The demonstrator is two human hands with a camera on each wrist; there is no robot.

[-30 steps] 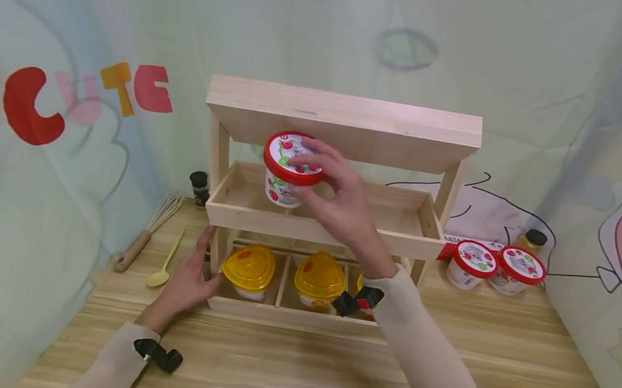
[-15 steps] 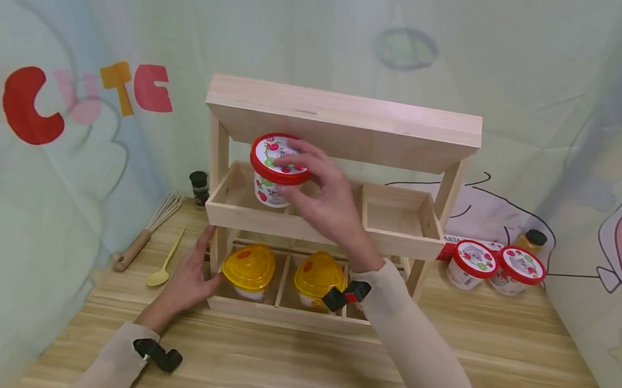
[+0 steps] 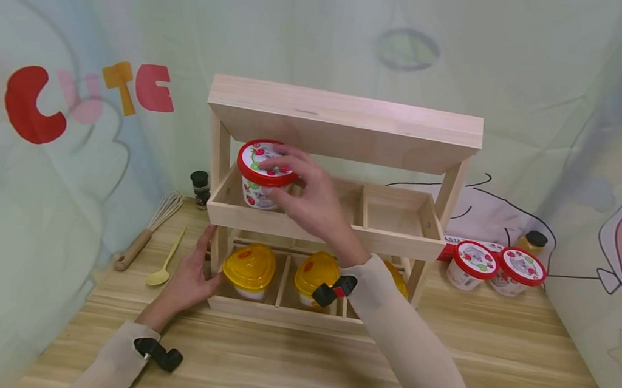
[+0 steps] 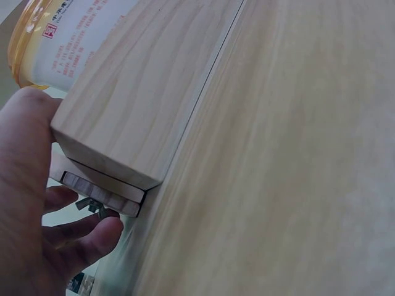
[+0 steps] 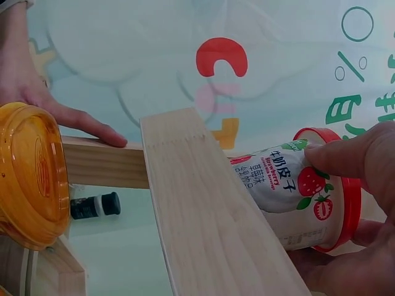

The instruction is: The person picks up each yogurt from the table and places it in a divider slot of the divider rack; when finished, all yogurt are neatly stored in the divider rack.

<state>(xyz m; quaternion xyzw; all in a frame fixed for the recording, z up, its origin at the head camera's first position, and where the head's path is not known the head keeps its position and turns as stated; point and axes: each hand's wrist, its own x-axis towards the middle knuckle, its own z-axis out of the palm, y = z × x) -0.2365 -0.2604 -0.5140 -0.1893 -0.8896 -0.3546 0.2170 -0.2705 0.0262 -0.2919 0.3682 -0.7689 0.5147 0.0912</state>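
Right hand (image 3: 310, 203) grasping strawberry cup (image 3: 260, 175) by lid, lowering into rack (image 3: 344, 123) mid-shelf left bay; prob. not seated yet. Left hand (image 3: 189, 279) flat, steadying rack base. Two cups (image 3: 497, 266) left outside.

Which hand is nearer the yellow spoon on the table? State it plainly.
Left. The left hand rests against the wooden rack at its lower left corner, just right of the yellow spoon. The right hand is up at the middle shelf, holding the strawberry cup.
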